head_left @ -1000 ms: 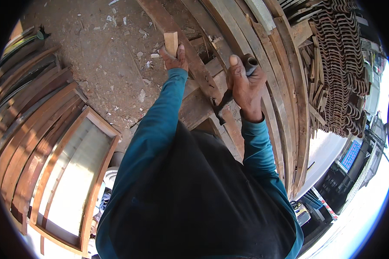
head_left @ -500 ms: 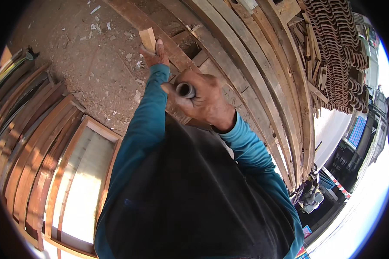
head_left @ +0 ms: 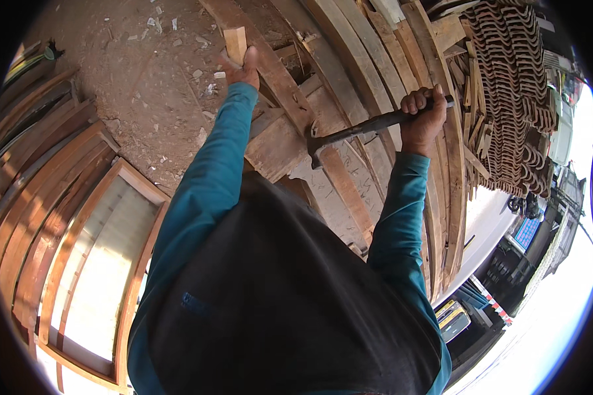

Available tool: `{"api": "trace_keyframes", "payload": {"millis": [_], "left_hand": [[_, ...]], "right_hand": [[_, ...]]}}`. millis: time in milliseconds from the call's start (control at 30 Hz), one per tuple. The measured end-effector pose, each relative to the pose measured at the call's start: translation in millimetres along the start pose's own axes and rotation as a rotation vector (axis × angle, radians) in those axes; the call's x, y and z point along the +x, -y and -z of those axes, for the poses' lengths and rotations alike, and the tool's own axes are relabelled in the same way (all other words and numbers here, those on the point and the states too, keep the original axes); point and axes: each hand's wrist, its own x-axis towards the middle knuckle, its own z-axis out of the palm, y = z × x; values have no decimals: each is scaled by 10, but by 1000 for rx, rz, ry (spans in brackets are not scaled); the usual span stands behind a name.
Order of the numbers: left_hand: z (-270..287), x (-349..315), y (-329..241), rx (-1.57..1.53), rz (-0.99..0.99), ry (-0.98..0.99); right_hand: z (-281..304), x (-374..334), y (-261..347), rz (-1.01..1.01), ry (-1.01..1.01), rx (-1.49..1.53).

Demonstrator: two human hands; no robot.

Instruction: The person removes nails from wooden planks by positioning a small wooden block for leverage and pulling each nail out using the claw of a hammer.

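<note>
My left hand [head_left: 243,71] is closed around a short light-brown wooden block [head_left: 235,44], whose far end sticks up past my fingers. Beside that hand runs a long brown plank [head_left: 263,62]. Over to the right, my right hand [head_left: 424,122] grips a dark hammer [head_left: 369,125] near the end of its handle. The hammer's head points left and appears at the lower end of the plank; whether it touches the wood I cannot tell.
Long curved-looking beams [head_left: 349,39] lie stacked to the right, with piled roof tiles [head_left: 512,72] beyond. At the left lean wooden frames [head_left: 82,253], one with a pale panel. Debris litters the dirt ground [head_left: 145,79].
My right hand has swung away to the right, and the hammer now shows side-on instead of end-on. My left hand still holds the wooden block, slightly higher in the view.
</note>
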Motion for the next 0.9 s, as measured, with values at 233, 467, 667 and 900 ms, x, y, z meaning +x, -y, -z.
{"api": "trace_keyframes", "payload": {"millis": [233,467,667,900], "left_hand": [[917,-1009,-341,330,43,251],[1314,-2635,-736,558,-80,883],[820,-2728,-511,698,-147,789],[654,-2898,-326,861,-121,693]], "right_hand": [[-1056,-652,-77,78,422,-387],[-1739,-603,-459,22,698,-767],[-2003,-541,-711,215,727,-1296],[-1281,-961,-441,253,620,-811]]}}
